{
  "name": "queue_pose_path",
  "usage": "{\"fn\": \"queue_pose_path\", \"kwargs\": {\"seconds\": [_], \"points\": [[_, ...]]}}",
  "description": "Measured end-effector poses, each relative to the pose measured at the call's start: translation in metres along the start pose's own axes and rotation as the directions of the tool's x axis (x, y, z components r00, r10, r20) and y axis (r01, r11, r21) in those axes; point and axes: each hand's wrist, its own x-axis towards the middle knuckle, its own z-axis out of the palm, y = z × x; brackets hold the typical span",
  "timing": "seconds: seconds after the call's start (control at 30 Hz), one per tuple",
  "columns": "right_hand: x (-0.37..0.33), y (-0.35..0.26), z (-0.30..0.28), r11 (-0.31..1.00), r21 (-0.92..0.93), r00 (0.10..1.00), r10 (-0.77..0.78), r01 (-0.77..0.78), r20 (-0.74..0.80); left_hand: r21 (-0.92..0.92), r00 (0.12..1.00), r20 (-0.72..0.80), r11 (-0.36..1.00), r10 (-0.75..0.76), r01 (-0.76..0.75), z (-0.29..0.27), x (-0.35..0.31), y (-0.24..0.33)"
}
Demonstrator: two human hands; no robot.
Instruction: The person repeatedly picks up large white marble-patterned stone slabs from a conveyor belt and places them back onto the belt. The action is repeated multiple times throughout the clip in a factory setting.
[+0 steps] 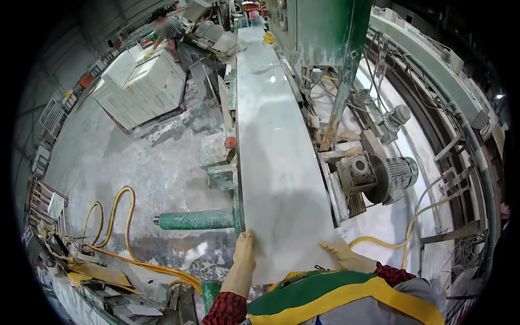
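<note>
A pale, polished stone slab (287, 216) lies flat on the long conveyor in front of me, its near end close to my body. My left hand (244, 261), in a cream rubber glove, is closed on the slab's left edge. At the right edge, my right hand (345, 258), gloved the same way, grips the slab with its fingertips showing on the top face. Both palms' undersides are hidden. A green and yellow apron (319, 295) covers part of the near edge.
A motor (398, 173) with gearbox stands right of the conveyor. Leftward, a green roller (197, 219) juts out, and yellow hoses (146, 264) cross the floor. A co-worker (168, 30) leans by stacked white slabs (146, 86) at far left. A green machine housing (325, 32) rises ahead.
</note>
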Motion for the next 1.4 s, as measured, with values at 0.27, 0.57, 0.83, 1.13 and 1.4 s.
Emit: {"fn": "queue_pose_path", "kwargs": {"seconds": [0.27, 0.57, 0.83, 1.13, 1.4], "points": [[-0.021, -0.018, -0.018, 0.27, -0.767, 0.799, -0.365, 0.583, 0.478, -0.324, 0.84, 0.541, 0.913, -0.037, 0.249, -0.052, -0.065, -0.048], [-0.041, -0.029, 0.032, 0.814, -0.491, 0.928, -0.37, 0.311, -0.027, -0.771, 0.932, 0.35, 0.537, -0.092, 0.343, -0.024, -0.112, -0.096], [-0.028, -0.001, 0.067, -0.354, -0.819, 0.337, -0.782, 0.451, 0.524, -0.795, 0.939, 0.331, 0.51, -0.091, 0.33, -0.016, -0.126, -0.087], [0.017, 0.052, 0.195, -0.456, -0.604, 0.358, -0.516, 0.654, 0.778, -0.778, 0.933, 0.358, 0.544, -0.03, 0.316, -0.024, -0.128, -0.076], [-0.002, 0.031, 0.134, -0.515, -0.606, 0.459, -0.396, 0.606, 0.795, -0.778, 0.936, 0.353, 0.555, 0.002, 0.293, -0.016, -0.127, -0.075]]}}
